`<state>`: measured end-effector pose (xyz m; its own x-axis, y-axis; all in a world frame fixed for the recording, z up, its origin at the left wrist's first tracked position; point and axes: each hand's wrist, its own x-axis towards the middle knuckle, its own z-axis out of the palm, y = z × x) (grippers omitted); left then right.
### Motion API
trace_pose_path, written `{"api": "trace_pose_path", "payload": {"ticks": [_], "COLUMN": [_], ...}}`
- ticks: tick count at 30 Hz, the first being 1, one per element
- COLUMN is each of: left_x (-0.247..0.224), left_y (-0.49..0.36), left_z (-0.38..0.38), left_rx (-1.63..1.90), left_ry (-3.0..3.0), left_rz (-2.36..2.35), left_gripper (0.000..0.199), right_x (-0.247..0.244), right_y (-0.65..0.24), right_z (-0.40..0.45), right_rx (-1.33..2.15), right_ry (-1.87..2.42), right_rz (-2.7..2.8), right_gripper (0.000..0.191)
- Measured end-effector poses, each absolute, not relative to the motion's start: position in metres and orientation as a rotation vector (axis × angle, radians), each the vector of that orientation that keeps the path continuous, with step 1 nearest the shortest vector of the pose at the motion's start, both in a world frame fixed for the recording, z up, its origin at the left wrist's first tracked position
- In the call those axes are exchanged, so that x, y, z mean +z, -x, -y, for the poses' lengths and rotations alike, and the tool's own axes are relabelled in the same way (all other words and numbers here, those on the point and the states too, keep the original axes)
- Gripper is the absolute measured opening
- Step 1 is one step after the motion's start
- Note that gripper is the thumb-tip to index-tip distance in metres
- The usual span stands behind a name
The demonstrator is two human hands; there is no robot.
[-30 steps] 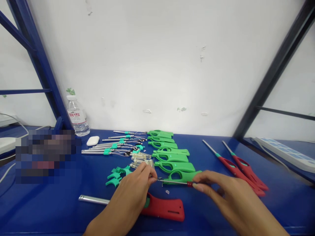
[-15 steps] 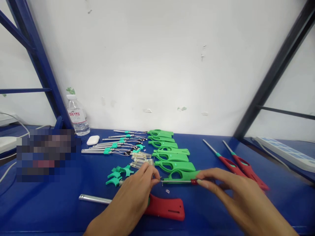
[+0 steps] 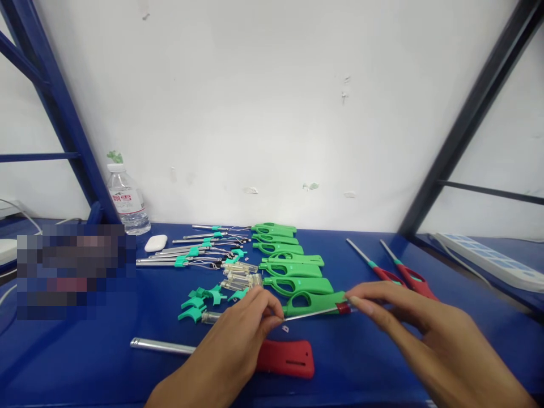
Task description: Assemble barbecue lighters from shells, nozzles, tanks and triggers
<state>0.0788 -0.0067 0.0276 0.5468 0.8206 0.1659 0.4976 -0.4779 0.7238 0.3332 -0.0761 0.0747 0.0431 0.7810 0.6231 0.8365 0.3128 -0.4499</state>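
- Nearest, a red lighter (image 3: 291, 358) lies crosswise on the desk (image 3: 80, 362)
- Beyond it, left hand (image 3: 238, 334) pinched narrow at the screwdriver (image 3: 312, 313) tip; contents hidden, cannot tell
- Right hand (image 3: 425, 334) grip holds its red end, shaft running crosswise between hands
- Green handle (image 3: 321, 301) just behind

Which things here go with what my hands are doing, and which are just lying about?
Likely with the work:
- red-ended rod, in right hand, tip at left hand
- green handles
- teal clips
- wired tubes

Likely lying about:
- water bottle
- white case
- power strip
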Motion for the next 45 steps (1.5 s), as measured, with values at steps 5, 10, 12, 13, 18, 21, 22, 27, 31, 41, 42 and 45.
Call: {"api": "trace_pose_path", "payload": {"ticks": [5, 10, 12, 13, 18, 21, 22, 27, 31, 41, 42, 45], "left_x": [0.026, 0.023, 0.025, 0.026, 0.028, 0.029, 0.030, 0.037, 0.043, 0.045, 0.044, 0.040], "left_y": [-0.079, -0.075, -0.076, -0.077, -0.082, -0.085, -0.086, -0.089, -0.087, -0.085, -0.086, -0.090], "left_z": [0.007, 0.010, 0.012, 0.013, 0.016, 0.019, 0.020, 0.029, 0.033, 0.026, 0.027, 0.027], "left_rx": [0.698, 0.676, 0.677, 0.681, 0.705, 0.670, 0.658, 0.630, 0.532, 0.434, 0.441, 0.479], "left_ry": [-2.132, -2.079, -2.059, -2.055, -2.067, -2.036, -2.015, -1.886, -1.696, -1.555, -1.543, -1.542], "left_rz": [-1.058, -0.946, -0.940, -0.940, -0.894, -0.906, -0.919, -0.989, -0.913, -0.867, -0.862, -0.870], "left_gripper": [0.017, 0.020, 0.020, 0.019, 0.018, 0.019, 0.020, 0.022, 0.025, 0.028, 0.025, 0.015], "right_x": [0.076, 0.073, 0.073, 0.072, 0.074, 0.075, 0.075, 0.077, 0.079, 0.076, 0.075, 0.075], "right_y": [-0.334, -0.334, -0.333, -0.332, -0.325, -0.317, -0.313, -0.296, -0.291, -0.302, -0.303, -0.301], "right_z": [0.077, 0.083, 0.085, 0.086, 0.086, 0.086, 0.086, 0.087, 0.088, 0.086, 0.086, 0.087], "right_rx": [-0.096, -0.120, -0.143, -0.149, -0.128, -0.094, -0.082, -0.067, -0.061, -0.151, -0.167, -0.193], "right_ry": [1.445, 1.440, 1.431, 1.430, 1.418, 1.381, 1.372, 1.288, 1.280, 1.295, 1.290, 1.271], "right_rz": [1.712, 1.752, 1.706, 1.673, 1.624, 1.540, 1.492, 1.335, 1.337, 1.374, 1.397, 1.449], "right_gripper": [0.036, 0.022, 0.023, 0.023, 0.022, 0.019, 0.019, 0.015, 0.017, 0.018, 0.019, 0.021]}}
